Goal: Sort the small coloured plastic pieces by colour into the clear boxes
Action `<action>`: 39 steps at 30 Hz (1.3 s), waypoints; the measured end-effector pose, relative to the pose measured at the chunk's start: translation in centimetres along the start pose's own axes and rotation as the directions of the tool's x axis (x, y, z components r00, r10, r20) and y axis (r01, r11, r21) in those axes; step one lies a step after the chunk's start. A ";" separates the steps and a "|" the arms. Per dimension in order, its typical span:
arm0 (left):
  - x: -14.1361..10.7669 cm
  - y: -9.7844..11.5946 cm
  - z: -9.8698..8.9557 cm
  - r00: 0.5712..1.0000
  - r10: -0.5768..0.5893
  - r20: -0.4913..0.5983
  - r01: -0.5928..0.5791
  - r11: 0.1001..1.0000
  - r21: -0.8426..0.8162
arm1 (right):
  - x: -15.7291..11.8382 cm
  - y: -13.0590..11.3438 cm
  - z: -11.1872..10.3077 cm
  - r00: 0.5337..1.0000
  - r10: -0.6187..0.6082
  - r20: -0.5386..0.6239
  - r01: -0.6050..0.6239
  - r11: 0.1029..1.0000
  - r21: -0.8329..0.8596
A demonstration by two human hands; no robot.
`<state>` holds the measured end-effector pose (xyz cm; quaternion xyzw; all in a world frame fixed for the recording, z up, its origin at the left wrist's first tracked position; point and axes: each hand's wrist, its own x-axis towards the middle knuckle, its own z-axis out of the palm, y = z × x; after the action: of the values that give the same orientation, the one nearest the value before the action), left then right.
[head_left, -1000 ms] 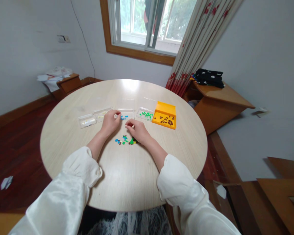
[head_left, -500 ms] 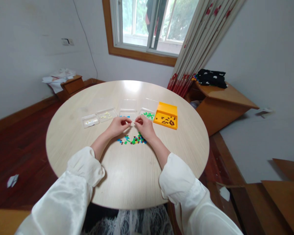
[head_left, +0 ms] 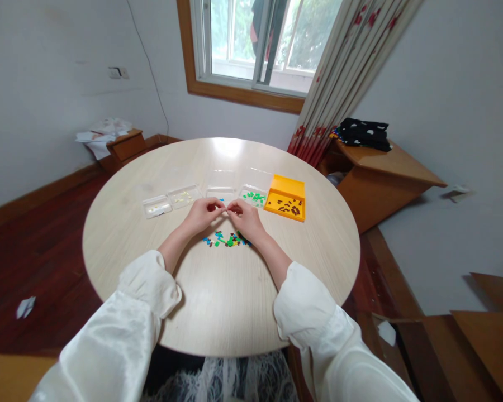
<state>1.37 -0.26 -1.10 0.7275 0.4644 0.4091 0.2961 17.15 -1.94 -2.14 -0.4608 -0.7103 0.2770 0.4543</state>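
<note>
Over the middle of the round table [head_left: 218,301], my left hand [head_left: 203,215] and my right hand [head_left: 246,218] meet fingertip to fingertip. Both are closed in a pinch, and whatever lies between the fingers is too small to make out. Just below them is a loose pile of small building bricks [head_left: 230,240] in green, blue, brown and yellow. Behind my hands stands a clear box with blue pieces [head_left: 221,200], partly covered by my fingers. To its right, a clear box [head_left: 242,204] holds green bricks [head_left: 255,197].
An open yellow box [head_left: 289,183] with brown pieces [head_left: 292,207] stands at the right. Two clear boxes lie left, one with pale yellow pieces [head_left: 183,197], the other with a few small pieces [head_left: 154,209]. A wooden cabinet [head_left: 385,178] bearing dark cloth [head_left: 364,134] stands beyond the table.
My right hand's fingers have drawn in against the left hand's fingertips, closing the small gap between them. The view has shifted slightly; boxes and pile look the same.
</note>
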 end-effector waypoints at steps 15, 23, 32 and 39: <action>1.2 -3.4 -4.3 0.887 -0.086 -0.455 0.266 0.899 0.349 | -0.7 -0.7 -0.3 0.905 -0.064 0.421 0.161 0.966 -0.201; 1.1 -4.4 -4.4 0.897 -0.102 -0.431 0.298 0.858 0.418 | -0.9 -1.2 -0.5 0.899 -0.061 0.434 0.155 0.971 -0.183; 1.1 -5.1 -4.3 0.890 -0.104 -0.443 0.315 0.844 0.435 | -0.8 -0.9 -0.3 0.894 -0.070 0.442 0.172 0.966 -0.195; 1.0 -3.8 -4.3 0.899 -0.208 -0.386 0.395 0.766 0.507 | -0.8 -1.4 -0.5 0.917 -0.017 0.399 0.112 0.970 -0.216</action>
<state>-3.83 2.37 -1.75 0.6243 0.7177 0.3043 0.0499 17.13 -3.24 -1.15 -0.4221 -0.8297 0.2632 0.2532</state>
